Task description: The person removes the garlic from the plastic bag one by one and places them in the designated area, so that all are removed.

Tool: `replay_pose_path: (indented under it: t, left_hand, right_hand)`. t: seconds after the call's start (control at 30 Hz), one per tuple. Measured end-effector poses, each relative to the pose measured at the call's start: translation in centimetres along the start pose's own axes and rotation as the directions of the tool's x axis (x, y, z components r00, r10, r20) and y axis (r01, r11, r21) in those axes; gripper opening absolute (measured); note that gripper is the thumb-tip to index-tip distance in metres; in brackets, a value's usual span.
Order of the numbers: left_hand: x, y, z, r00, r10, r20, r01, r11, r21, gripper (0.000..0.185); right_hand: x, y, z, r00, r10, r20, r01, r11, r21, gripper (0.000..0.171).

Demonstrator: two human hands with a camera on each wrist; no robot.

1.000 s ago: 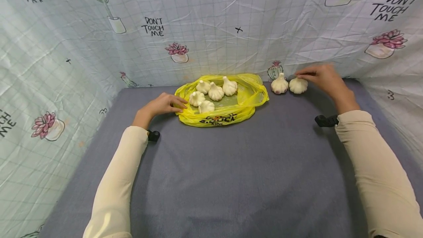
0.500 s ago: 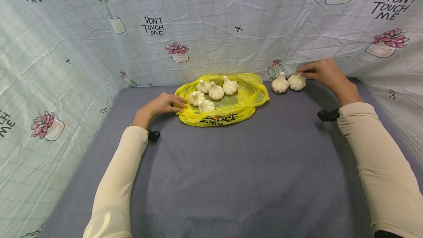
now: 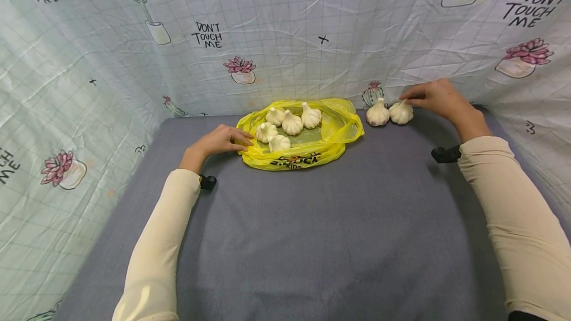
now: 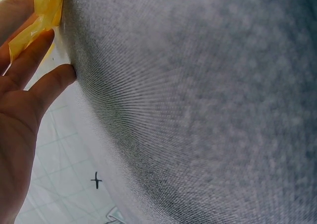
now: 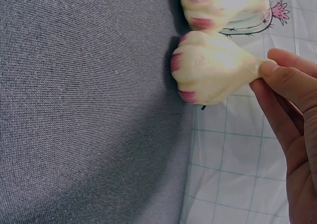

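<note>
The right hand [image 3: 439,99] pinches one garlic bulb [image 3: 401,114], now nearer its neighbour [image 3: 377,115] along the bench's far edge [image 3: 205,124]: seemingly placed.

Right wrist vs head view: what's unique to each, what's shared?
Right wrist only: pink patches low on the pinched garlic bulb.
Head only: yellow bag, five visible garlic bulbs inside it, left-hand grip at its edge, both sleeves.
Both: right-hand grip, the pinched bulb, a second bulb beside it, gray surface, printed backdrop.
</note>
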State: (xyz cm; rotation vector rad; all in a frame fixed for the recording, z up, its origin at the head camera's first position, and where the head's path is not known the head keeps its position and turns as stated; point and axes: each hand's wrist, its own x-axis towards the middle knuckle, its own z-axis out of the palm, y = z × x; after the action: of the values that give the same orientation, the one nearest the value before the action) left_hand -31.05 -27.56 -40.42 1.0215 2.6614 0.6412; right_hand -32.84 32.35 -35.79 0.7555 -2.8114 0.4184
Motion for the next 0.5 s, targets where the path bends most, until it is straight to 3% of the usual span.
replay_pose_path:
  t: [0.5]
  left_hand:
    - [0.05,-0.17,-0.29,1.0,0.004,0.014,-0.005,1.0,0.014,0.025]
  right_hand:
    - [0.13,-0.41,-0.23,0.998,-0.003,0.057,0.002,1.0,0.016,0.019]
